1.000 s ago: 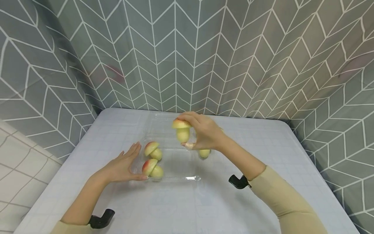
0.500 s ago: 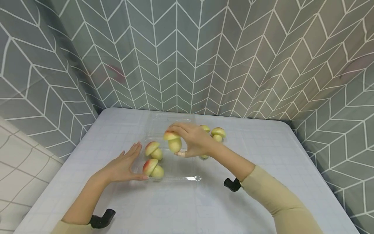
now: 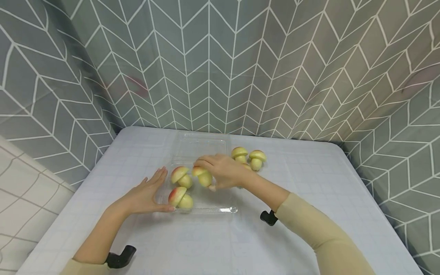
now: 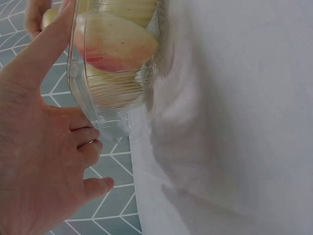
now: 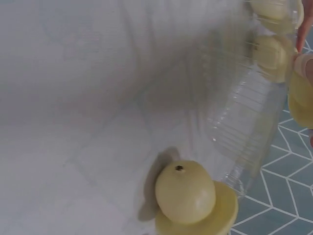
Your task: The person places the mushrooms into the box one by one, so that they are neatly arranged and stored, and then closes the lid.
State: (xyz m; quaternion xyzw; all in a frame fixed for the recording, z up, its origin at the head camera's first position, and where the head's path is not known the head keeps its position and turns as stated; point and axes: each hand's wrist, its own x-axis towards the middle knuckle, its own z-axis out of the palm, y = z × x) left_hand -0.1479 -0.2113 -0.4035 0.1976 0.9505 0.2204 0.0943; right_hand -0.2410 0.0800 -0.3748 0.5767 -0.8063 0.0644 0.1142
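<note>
1. A mushroom-shaped piece (image 3: 205, 178) is held over a clear container (image 3: 223, 209); likely light, firm, slightly slippery, best taken by cap and stem base.
2. The right hand (image 3: 222, 170) pinches it.
3. The left hand (image 3: 146, 196), fingers spread, touches the container's side; thin plastic, probably flexible.

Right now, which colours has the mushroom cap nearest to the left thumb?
The mushroom cap is pale yellow and red, seen best in the head view.

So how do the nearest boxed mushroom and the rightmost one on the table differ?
The nearest boxed mushroom sits inside the clear box; the rightmost mushroom is outside, on the table. In the head view, the boxed one's cap leans left; the rightmost one's sits above its stem. Both have yellow stems.
</note>
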